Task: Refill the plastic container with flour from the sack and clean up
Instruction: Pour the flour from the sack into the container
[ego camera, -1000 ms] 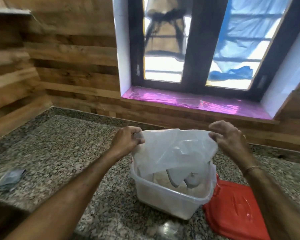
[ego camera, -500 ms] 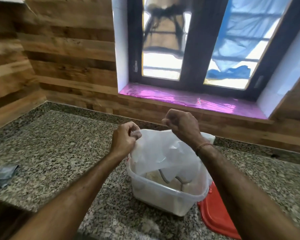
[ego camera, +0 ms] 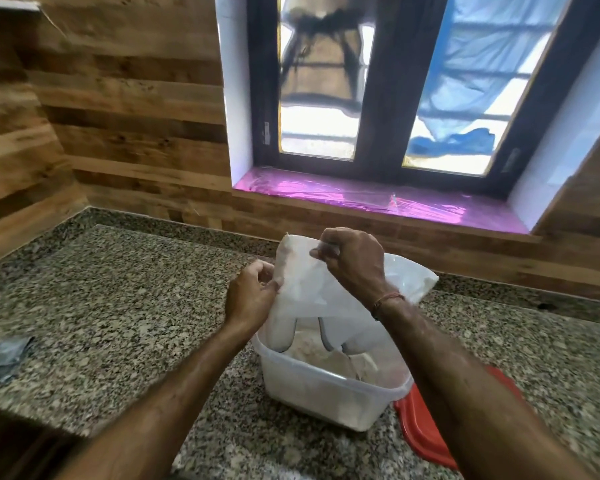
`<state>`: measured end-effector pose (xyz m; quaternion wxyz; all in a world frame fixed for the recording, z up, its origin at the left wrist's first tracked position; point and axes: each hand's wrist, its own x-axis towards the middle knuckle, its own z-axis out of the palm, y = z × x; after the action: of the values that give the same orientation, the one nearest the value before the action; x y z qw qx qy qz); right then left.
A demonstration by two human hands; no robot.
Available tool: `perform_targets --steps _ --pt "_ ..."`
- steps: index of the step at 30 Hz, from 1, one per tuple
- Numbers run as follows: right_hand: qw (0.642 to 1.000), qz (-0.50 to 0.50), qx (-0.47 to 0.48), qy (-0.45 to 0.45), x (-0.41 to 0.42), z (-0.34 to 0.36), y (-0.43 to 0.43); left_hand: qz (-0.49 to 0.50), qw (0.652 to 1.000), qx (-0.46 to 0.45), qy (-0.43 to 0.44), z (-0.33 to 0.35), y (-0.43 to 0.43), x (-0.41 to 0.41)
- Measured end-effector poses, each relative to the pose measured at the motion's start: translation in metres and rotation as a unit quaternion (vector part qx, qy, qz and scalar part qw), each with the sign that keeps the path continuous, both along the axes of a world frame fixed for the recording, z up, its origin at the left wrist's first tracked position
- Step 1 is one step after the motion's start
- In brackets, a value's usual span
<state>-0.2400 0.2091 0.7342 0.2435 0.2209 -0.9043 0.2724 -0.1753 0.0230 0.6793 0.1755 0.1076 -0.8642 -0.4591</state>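
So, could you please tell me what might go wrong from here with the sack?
One corner of the sack seems to jut past the rim of the container, so whatever is left inside may land on the counter. The left hand and right hand only pinch thin plastic; a slip could drop it into the flour.

No writing, label, brand, number or sign can be read in this view. The white sack [ego camera: 305,289] shows only plain, creased plastic with no legible print. The plastic container [ego camera: 321,393] has bare translucent walls, and the red lid [ego camera: 421,433] beside it shows a plain surface. The small grey packet [ego camera: 1,355] lying on the counter [ego camera: 118,306] at the left edge is too blurred to tell whether it carries any lettering.
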Motion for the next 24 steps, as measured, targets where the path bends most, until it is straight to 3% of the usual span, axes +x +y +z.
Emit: perform_targets --steps 3,8,14,24 --pt "0.999 -0.016 -0.003 0.033 0.009 -0.006 0.001 -0.033 0.999 0.019 -0.008 -0.001 -0.004 0.002" --pt "0.999 -0.032 -0.039 0.012 0.003 -0.008 0.013 -0.182 0.964 0.186 -0.057 0.0 -0.006 0.009" --pt "0.996 -0.05 -0.066 -0.027 0.003 0.0 0.022 -0.12 0.986 0.099 -0.067 -0.023 -0.011 0.006" --pt "0.986 -0.061 -0.125 -0.089 0.001 0.001 0.032 -0.079 0.983 0.162 -0.043 -0.038 -0.007 0.007"
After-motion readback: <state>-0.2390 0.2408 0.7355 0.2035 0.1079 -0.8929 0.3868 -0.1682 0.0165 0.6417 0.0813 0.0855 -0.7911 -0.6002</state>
